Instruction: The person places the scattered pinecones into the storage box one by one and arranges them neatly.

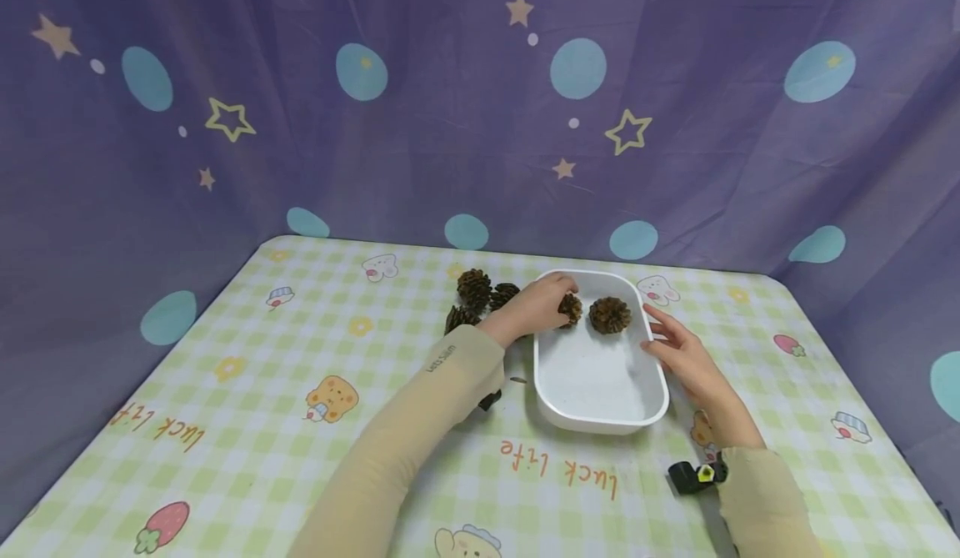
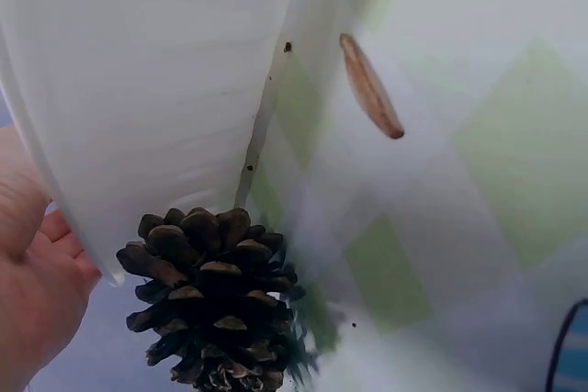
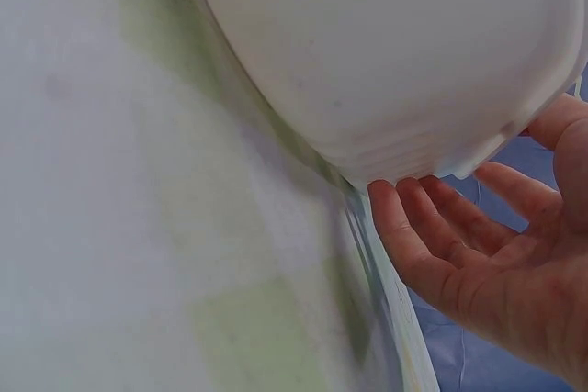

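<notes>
A white rectangular tub stands on the table, and a brown pine cone sits inside at its far end. My left hand reaches over the tub's left rim, fingers curled round another pine cone that they partly hide. Against the tub's right side, my right hand holds the rim, thumb over it and fingers on the outer wall. The right wrist view shows those fingertips touching the wall. In the left wrist view, a pine cone stands close outside the tub.
Left of the tub are several pine cones, partly hidden by the left forearm. A small brown flake lies on the checked tablecloth near the tub. A purple curtain hangs behind the table.
</notes>
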A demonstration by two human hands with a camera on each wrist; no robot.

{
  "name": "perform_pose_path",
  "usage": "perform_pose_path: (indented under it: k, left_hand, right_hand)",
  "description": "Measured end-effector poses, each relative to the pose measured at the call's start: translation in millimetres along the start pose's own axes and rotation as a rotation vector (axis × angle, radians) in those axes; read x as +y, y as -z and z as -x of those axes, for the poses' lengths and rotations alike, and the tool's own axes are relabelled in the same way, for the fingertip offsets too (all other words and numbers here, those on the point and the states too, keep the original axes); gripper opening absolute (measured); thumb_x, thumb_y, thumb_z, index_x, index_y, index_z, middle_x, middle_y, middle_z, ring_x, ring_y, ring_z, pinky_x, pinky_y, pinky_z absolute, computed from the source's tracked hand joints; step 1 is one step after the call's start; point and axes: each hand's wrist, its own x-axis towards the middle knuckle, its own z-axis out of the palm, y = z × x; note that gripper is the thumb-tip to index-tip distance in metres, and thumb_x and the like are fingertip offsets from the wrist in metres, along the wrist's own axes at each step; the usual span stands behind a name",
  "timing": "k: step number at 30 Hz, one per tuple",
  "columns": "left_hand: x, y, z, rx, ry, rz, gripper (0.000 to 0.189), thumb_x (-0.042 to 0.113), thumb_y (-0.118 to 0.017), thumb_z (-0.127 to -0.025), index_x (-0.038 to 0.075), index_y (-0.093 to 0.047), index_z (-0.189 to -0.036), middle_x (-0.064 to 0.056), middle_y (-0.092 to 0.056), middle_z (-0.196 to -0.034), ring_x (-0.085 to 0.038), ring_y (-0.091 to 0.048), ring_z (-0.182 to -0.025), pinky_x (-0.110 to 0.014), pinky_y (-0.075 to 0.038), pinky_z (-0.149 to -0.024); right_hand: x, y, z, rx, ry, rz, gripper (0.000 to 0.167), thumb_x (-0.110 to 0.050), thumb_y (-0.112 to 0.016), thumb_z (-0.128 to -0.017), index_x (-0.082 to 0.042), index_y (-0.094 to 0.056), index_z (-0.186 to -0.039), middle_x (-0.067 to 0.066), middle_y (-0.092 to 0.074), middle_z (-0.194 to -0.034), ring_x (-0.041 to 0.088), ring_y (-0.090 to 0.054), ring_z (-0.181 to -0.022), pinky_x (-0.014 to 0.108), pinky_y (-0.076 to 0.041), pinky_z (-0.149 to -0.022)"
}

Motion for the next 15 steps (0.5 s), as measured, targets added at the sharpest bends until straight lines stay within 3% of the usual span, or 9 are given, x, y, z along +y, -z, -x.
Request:
perform_pose_path:
  k: [9,15]
  left_hand:
    - [2.0,3.8,7.7,0.003,-0.018,0.031,0.045,0.021,-0.063,-0.086,0.01,-0.049,-0.127,-0.006,-0.043,-0.134,-0.018,-0.043,-0.122,-0.027,-0.041,-0.097]
    - [4.7,7.8,15.1,0.004,-0.028,0.048,0.045,0.022,-0.064,-0.085,0.009,-0.05,-0.126,-0.006,-0.045,-0.132,-0.018,-0.045,-0.119,-0.028,-0.042,-0.096]
  right_hand:
    - [-0.8,-0.1,0.9,-0.002,-0.003,-0.008,0.064,-0.011,-0.05,-0.091,-0.014,-0.018,-0.146,0.025,-0.034,-0.137,0.011,-0.052,-0.102,0.026,-0.052,-0.074]
    - [-1.8,0.0,1.9,-0.001,-0.006,-0.002,0.065,-0.012,-0.051,-0.091,-0.015,-0.018,-0.147,0.025,-0.034,-0.137,0.008,-0.052,-0.101,0.026,-0.052,-0.073]
